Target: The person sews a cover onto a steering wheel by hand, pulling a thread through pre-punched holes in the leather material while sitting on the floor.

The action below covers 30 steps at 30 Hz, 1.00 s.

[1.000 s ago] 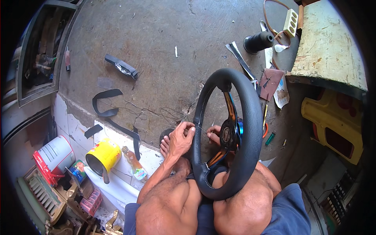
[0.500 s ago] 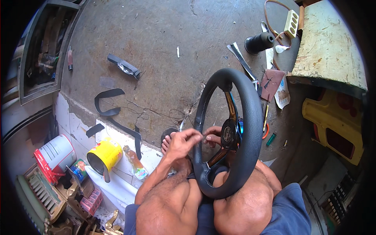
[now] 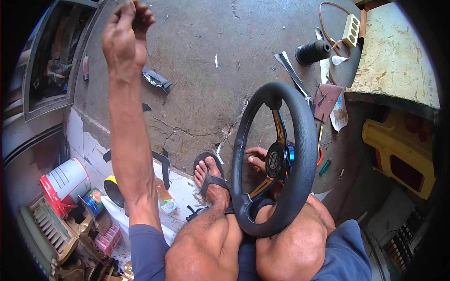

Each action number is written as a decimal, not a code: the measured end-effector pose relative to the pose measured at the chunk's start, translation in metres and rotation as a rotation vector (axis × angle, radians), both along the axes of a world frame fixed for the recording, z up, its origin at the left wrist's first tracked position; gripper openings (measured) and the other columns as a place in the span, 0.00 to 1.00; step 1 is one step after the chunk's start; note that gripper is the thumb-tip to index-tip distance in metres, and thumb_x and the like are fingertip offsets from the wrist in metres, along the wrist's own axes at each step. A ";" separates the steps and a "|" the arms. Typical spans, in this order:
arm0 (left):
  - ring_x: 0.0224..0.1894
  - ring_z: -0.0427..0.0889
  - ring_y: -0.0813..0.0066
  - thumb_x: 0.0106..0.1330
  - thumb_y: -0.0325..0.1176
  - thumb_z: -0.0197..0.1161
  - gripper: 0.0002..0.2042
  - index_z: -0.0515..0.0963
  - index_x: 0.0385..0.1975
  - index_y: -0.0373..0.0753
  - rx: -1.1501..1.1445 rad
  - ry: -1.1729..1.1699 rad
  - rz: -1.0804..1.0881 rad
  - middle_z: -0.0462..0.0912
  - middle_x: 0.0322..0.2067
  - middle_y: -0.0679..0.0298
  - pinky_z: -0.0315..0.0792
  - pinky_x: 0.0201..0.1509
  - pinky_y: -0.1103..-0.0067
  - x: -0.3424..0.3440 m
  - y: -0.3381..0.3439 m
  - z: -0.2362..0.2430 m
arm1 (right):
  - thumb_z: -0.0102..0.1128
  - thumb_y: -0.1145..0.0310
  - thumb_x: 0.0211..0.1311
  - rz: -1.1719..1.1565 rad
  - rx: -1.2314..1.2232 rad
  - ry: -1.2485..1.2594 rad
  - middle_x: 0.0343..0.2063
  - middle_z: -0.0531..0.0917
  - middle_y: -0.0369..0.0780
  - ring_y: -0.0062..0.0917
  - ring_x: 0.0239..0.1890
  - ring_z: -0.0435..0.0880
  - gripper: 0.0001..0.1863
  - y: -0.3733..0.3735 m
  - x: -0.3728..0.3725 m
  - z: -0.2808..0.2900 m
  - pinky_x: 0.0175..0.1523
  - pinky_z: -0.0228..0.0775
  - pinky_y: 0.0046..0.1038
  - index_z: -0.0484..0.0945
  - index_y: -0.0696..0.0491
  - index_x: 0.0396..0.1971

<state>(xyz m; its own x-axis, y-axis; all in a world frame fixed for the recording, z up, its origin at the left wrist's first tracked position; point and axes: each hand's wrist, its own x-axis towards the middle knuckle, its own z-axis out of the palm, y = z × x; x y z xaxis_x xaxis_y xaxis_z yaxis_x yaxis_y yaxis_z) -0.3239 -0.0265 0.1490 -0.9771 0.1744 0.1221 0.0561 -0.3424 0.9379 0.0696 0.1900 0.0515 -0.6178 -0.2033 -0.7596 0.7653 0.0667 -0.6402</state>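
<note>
A black steering wheel (image 3: 305,154), its cover stitched along the inner edge, stands tilted between my knees. Its spokes (image 3: 280,126) have a coppery shine and meet at a black hub (image 3: 274,161). My left hand (image 3: 125,41) is raised at the upper left, far from the wheel, with its fingers curled together; whatever they pinch is too small or hidden to see. Through the ring shows my right hand (image 3: 257,158), beside the hub. Its visible fingers are apart with nothing seen between them, and the rest is behind the wheel.
A black thread spool (image 3: 313,52), a power strip (image 3: 350,30) and a reddish-brown pad (image 3: 326,102) lie at the right. A green lighter (image 3: 325,166) is near the wheel. Loose dark thread (image 3: 176,130) crosses the floor. Left stands a white-and-red bucket (image 3: 68,182).
My left hand has swung from the wheel's left rim up to the far upper left, its forearm now covering the black strips and most of the yellow can. My right hand stays by the hub.
</note>
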 end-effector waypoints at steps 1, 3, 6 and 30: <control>0.39 0.82 0.71 0.73 0.38 0.62 0.14 0.79 0.48 0.35 0.005 -0.006 -0.002 0.84 0.37 0.61 0.76 0.45 0.77 -0.006 0.008 0.004 | 0.59 0.54 0.72 0.007 0.030 -0.025 0.27 0.77 0.34 0.17 0.33 0.76 0.22 0.003 -0.004 0.004 0.40 0.69 0.22 0.77 0.52 0.58; 0.29 0.83 0.78 0.72 0.39 0.63 0.08 0.82 0.39 0.42 0.013 0.029 0.028 0.84 0.29 0.68 0.79 0.34 0.81 -0.013 0.029 0.016 | 0.58 0.54 0.72 -0.005 0.015 -0.019 0.27 0.77 0.34 0.17 0.33 0.76 0.22 0.004 -0.001 0.000 0.40 0.69 0.22 0.77 0.52 0.58; 0.27 0.81 0.82 0.71 0.40 0.65 0.08 0.83 0.39 0.43 -0.119 -0.002 0.033 0.84 0.28 0.70 0.76 0.31 0.84 -0.017 0.045 0.014 | 0.59 0.55 0.72 -0.008 0.016 0.004 0.27 0.77 0.34 0.17 0.33 0.76 0.21 0.001 -0.003 0.002 0.40 0.69 0.23 0.77 0.52 0.57; 0.47 0.79 0.51 0.62 0.23 0.63 0.15 0.80 0.50 0.39 -1.094 0.091 -0.327 0.75 0.46 0.50 0.76 0.50 0.65 0.327 0.013 -0.135 | 0.63 0.60 0.70 -0.087 0.002 0.032 0.31 0.81 0.31 0.14 0.30 0.76 0.18 -0.006 0.029 -0.062 0.37 0.70 0.20 0.79 0.53 0.54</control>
<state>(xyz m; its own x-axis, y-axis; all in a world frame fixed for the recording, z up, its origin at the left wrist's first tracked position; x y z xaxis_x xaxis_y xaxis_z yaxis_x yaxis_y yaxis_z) 0.0026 -0.0131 0.0136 -0.8606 0.4749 -0.1841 0.1971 0.6439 0.7393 0.0984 0.1840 -0.0104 -0.6569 -0.1458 -0.7398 0.7476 0.0023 -0.6642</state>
